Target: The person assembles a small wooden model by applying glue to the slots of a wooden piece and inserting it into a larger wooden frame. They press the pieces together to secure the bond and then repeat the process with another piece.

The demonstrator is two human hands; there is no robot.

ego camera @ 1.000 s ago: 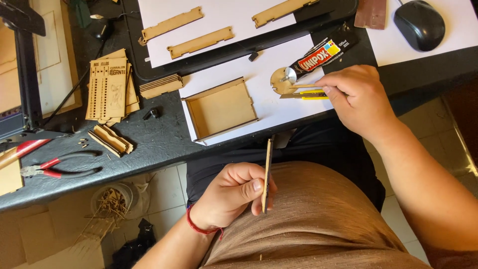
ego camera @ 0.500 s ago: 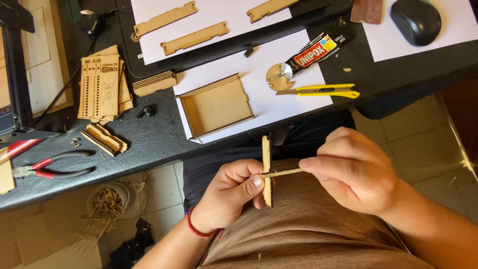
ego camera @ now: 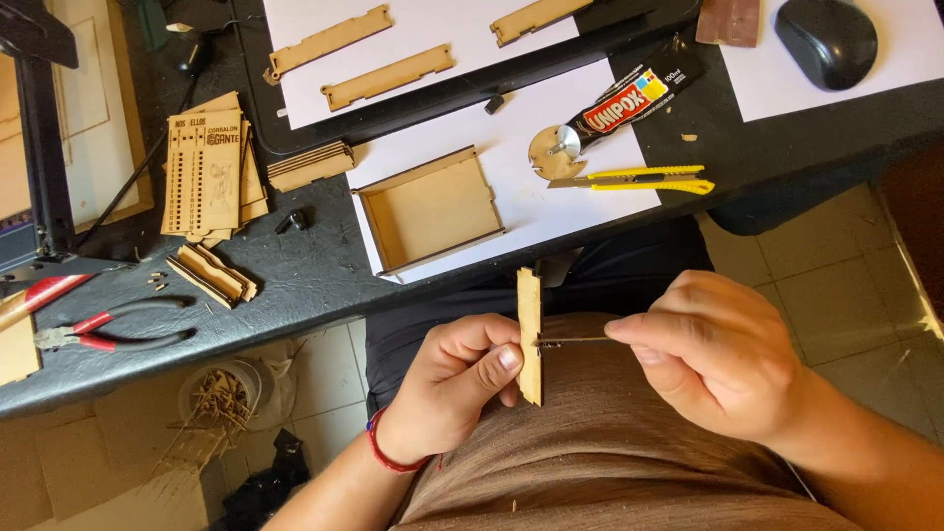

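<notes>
The left hand (ego camera: 454, 388) pinches a thin wooden strip (ego camera: 530, 334) upright between thumb and fingers, over the lap. The right hand (ego camera: 713, 354) is closed around a thin stick (ego camera: 575, 341), held level, its tip touching the strip's edge about halfway up. Both hands sit below the table edge, close to the body.

Just above them on the dark table (ego camera: 295, 275) lies a white sheet (ego camera: 511, 187) carrying an open wooden tray (ego camera: 430, 208). To its right are a yellow knife (ego camera: 639, 180), a round metal disc (ego camera: 557, 150) and a glue tube (ego camera: 634, 93). A mouse (ego camera: 826, 39) sits at the far right corner. Left of the tray lie stacked wooden pieces (ego camera: 208, 172) and red pliers (ego camera: 108, 327). More strips (ego camera: 359, 54) rest on another sheet further back.
</notes>
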